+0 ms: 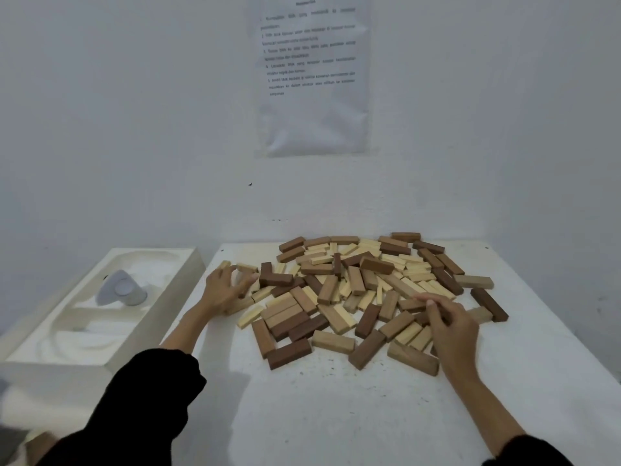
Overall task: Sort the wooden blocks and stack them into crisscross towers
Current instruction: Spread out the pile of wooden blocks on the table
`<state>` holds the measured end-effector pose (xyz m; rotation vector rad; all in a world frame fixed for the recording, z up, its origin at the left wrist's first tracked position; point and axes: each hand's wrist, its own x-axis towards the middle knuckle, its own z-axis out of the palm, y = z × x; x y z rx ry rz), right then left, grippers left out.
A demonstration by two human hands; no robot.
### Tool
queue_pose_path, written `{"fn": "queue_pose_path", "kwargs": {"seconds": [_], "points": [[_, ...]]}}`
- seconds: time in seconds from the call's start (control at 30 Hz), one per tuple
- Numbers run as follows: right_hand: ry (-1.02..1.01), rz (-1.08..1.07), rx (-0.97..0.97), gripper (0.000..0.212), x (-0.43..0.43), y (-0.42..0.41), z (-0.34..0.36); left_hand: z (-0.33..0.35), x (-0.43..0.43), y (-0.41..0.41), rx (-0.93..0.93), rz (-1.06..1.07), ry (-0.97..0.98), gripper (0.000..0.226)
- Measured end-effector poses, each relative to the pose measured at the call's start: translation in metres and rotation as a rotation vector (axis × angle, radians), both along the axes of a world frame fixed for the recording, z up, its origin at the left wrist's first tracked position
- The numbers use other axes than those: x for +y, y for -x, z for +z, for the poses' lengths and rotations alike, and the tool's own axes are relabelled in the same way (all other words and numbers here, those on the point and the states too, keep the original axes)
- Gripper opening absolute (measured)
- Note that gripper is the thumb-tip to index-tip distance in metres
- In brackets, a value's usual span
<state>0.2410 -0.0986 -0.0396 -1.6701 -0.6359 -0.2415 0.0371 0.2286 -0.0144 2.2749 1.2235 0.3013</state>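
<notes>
block pile (363,290) — centre | moulded tray (178,297) — left | printed sheet (312,79) above

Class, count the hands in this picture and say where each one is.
2. The left hand is at the left edge of the block pile; the right hand is over its near right side. None appears hidden.

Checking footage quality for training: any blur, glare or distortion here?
Head view: dim, even light, no glare on the wooden blocks; printed sheet on the wall too blurred to read; whole frame slightly soft; table edges splay, likely wide-angle distortion.
</notes>
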Motion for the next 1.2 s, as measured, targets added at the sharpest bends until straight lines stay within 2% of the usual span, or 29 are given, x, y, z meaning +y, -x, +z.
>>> {"fn": "queue_pose_path", "kwargs": {"seconds": [0.07,0.13,0.23,0.37,0.53,0.6,0.7,0.8,1.0,1.1,1.2], "points": [[0.012,-0.001,0.011,0.022,0.000,-0.003,-0.004,0.003,-0.002,-0.004,0.022,0.017,-0.081,0.112],[0.052,0.020,0.008,0.023,0.001,-0.004,-0.008,0.004,-0.002,-0.008,-0.044,0.071,-0.119,0.118],[0.103,0.083,-0.012,0.032,0.002,-0.005,-0.010,0.001,0.002,-0.014,-0.061,0.105,-0.074,0.126],[0.138,0.089,-0.065,0.041,0.003,-0.005,-0.010,-0.002,0.003,-0.023,0.135,0.046,0.000,0.134],[0.182,0.088,-0.113,0.033,0.004,-0.008,-0.013,0.000,-0.002,-0.033,0.099,-0.070,-0.036,0.140],[0.191,0.084,-0.127,0.029,0.004,-0.008,-0.013,-0.005,-0.004,-0.034,0.029,-0.155,-0.119,0.132],[0.212,0.069,-0.138,0.027,0.004,-0.009,-0.014,-0.011,-0.007,-0.034,0.094,-0.225,-0.242,0.118],[0.223,0.066,-0.159,0.025,0.004,-0.010,-0.015,-0.012,-0.006,-0.036,0.118,-0.194,-0.295,0.103],[0.230,0.055,-0.141,0.025,0.005,-0.009,-0.015,-0.022,-0.004,-0.033,0.001,-0.193,-0.383,0.080],[0.241,0.055,-0.132,0.025,0.005,-0.010,-0.015,-0.022,-0.005,-0.031,-0.071,-0.113,-0.455,0.074],[0.240,0.053,-0.135,0.024,0.005,-0.010,-0.015,-0.021,-0.004,-0.029,-0.152,-0.039,-0.447,0.053]]}}
